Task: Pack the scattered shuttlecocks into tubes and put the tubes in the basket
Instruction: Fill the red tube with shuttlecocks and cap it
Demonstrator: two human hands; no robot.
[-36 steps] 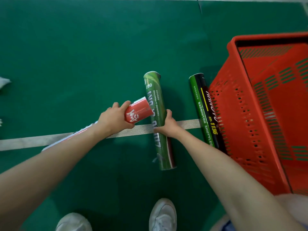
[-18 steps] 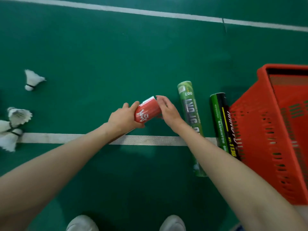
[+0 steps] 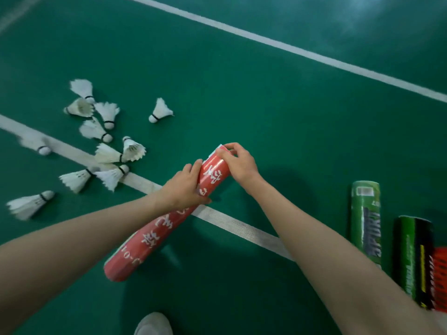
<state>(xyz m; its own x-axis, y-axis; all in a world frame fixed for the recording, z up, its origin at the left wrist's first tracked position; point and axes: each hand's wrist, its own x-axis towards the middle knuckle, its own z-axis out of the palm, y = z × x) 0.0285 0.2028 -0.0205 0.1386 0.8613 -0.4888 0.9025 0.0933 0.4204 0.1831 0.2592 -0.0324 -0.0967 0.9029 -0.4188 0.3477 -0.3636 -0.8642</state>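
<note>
A long red tube [image 3: 154, 235] with white characters is held slanted above the green floor. My left hand [image 3: 181, 187] grips it round the upper part. My right hand [image 3: 238, 163] pinches the tube's top end, its fingers curled over the rim. Several white shuttlecocks [image 3: 106, 155] lie scattered on the floor to the left, one [image 3: 160, 111] apart from the rest. A green tube [image 3: 366, 221] and a black-and-green tube [image 3: 414, 262] lie side by side at the right. Only a corner of the red basket [image 3: 440, 274] shows at the right edge.
White court lines cross the green floor, one [image 3: 229, 221] under my hands and one [image 3: 290, 48] further off. A white shoe [image 3: 153, 323] shows at the bottom edge.
The view has swung left, bringing the shuttlecocks in and pushing the basket to the edge. The red tube is lifted more into view, and my right hand now pinches its top end.
</note>
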